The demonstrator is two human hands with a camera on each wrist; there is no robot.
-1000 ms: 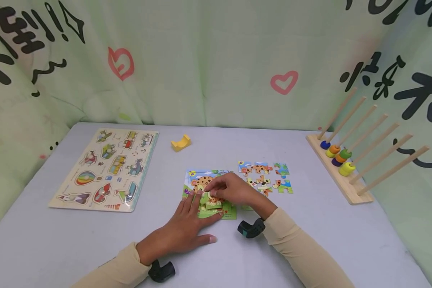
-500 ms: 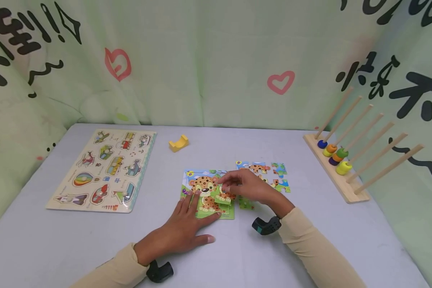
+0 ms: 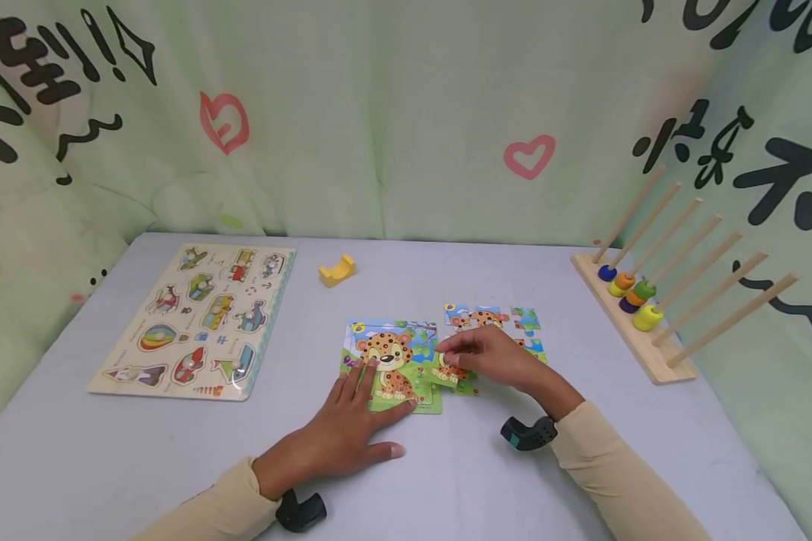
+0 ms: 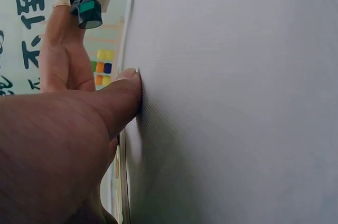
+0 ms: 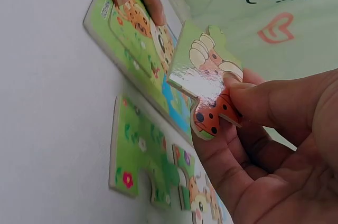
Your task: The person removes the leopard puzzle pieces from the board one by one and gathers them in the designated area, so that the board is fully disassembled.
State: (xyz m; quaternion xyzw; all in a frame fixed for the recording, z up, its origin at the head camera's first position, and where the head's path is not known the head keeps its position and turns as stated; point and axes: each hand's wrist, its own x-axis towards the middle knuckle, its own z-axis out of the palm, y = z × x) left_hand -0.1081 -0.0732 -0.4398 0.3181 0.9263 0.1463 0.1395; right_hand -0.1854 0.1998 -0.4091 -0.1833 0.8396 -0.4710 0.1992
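Note:
My right hand pinches a jigsaw piece between thumb and fingers. The piece shows orange spotted fur and pale paws on green. It hangs just off the right edge of the leopard puzzle board, above a loose green piece. With fingers spread, my left hand rests on the board's lower left, and its thumb lies against the white tabletop in the left wrist view. The board's picture shows a seated leopard cub on grass under blue sky; my left fingers hide part of it.
Several loose jigsaw pieces lie right of the board, partly behind my right hand. A wooden peg stand with coloured beads stands at the right. A yellow curved block sits farther back, and a large picture board lies left.
My right hand has carried the jigsaw piece from over the leopard board to the right, past its edge, uncovering the cub's picture. My left hand stays in place.

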